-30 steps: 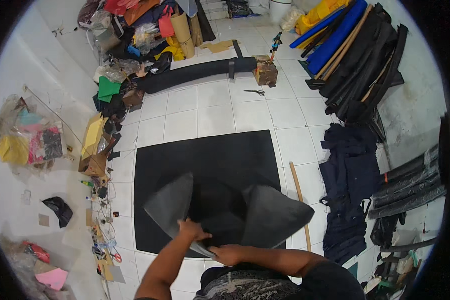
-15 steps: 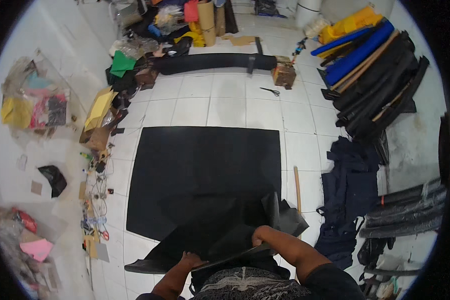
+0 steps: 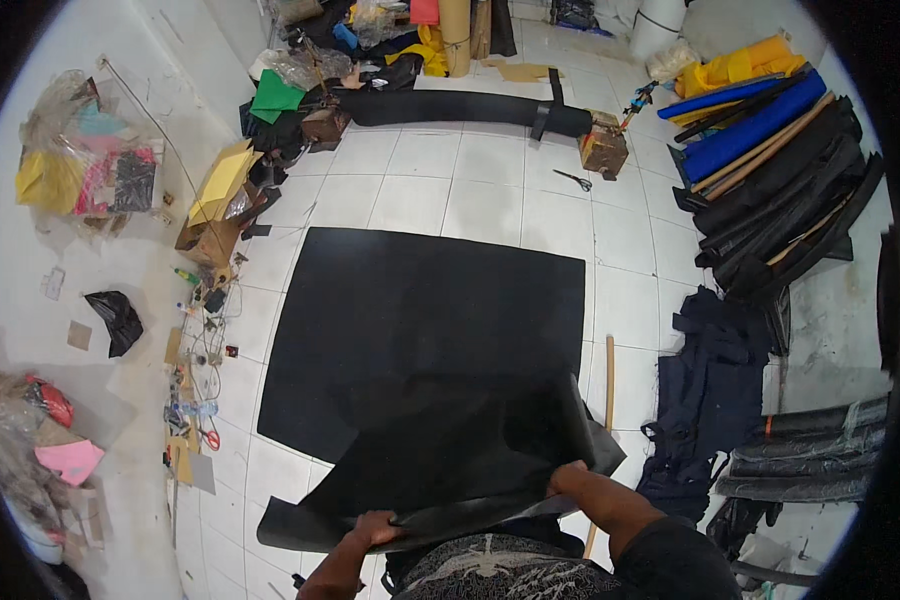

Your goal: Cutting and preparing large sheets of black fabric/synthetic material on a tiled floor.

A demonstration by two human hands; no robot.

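Note:
A large black sheet of fabric (image 3: 430,300) lies flat on the tiled floor in front of me. Over its near edge spreads a loose black sheet (image 3: 420,450), creased and raised toward my body; whether the two are joined I cannot tell. My left hand (image 3: 377,526) grips the near edge of the raised sheet, fingers closed on it. Farther right, my right hand (image 3: 568,478) is closed on the same sheet, its fingertips partly hidden. The sheet's right end (image 3: 602,445) stands up in a fold, showing a greyer underside.
A wooden stick (image 3: 610,385) lies right of the sheets, beside dark navy cloth (image 3: 705,400). Scissors (image 3: 573,180) rest on the far tiles, before a black roll (image 3: 460,112). More rolls (image 3: 790,190) lean at the right wall. Cables and small tools (image 3: 205,330) line the left.
Both hands keep hold of the loose sheet. Its near edge has been drawn straighter, and the right part has fewer folds. The whole view has shifted and tilted slightly.

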